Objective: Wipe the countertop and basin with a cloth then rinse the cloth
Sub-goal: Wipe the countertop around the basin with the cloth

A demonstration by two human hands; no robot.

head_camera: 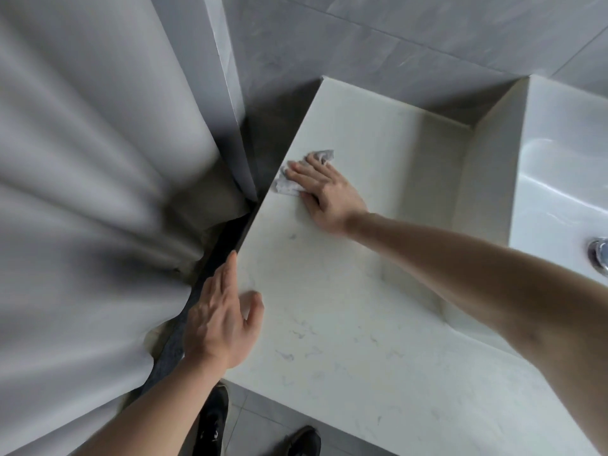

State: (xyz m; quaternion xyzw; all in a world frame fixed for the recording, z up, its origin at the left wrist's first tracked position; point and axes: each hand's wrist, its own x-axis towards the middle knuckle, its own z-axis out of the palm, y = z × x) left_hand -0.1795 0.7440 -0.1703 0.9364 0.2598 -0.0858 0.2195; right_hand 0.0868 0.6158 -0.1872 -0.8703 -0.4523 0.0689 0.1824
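A pale marble-look countertop (345, 307) fills the middle of the view. My right hand (324, 192) lies flat with spread fingers on a small grey cloth (288, 184), pressing it onto the counter close to the left edge. My left hand (220, 320) rests with straight fingers along the counter's left edge, thumb on the top surface. The white basin (559, 166) sits at the far right, partly out of frame.
A grey curtain (92, 179) hangs close along the counter's left side. Grey wall tiles (394, 44) run behind the counter. A chrome fitting (600, 255) shows at the right edge. My dark shoes (214, 419) stand on the floor below the counter's front edge.
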